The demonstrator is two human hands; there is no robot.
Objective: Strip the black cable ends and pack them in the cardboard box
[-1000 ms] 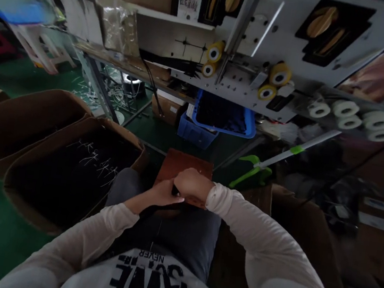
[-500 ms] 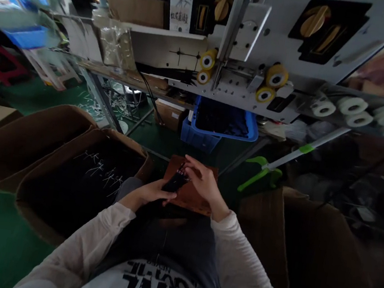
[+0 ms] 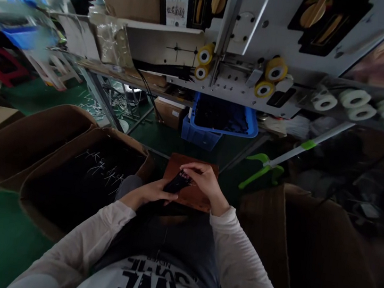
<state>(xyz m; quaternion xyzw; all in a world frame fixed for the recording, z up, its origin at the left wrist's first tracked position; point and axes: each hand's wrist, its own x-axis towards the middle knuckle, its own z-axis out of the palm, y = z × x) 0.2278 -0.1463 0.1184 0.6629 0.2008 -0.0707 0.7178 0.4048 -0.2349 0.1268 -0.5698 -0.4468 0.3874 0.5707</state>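
Note:
My left hand [image 3: 147, 193] grips a slim bundle of black wires [image 3: 177, 183] from below, its fingers curled around the lower part. My right hand [image 3: 203, 180] lies over the bundle's upper end, with its fingertips pinching the end. A few small pale marks show at that end, too small to identify. Both hands are just above a reddish-brown wooden board [image 3: 175, 164] resting on my lap, and the bundle lies almost against it.
To my left, an open cardboard box [image 3: 81, 195] holds black wires with white ends, and another box stands beside it. A cardboard box [image 3: 275, 213] stands to my right. Ahead are a blue crate [image 3: 226, 120] and a white machine panel with yellow rollers [image 3: 276, 69].
My right hand has moved off my left hand and onto the bundle's upper end, leaving the black bundle visible between my hands. The view has also shifted slightly.

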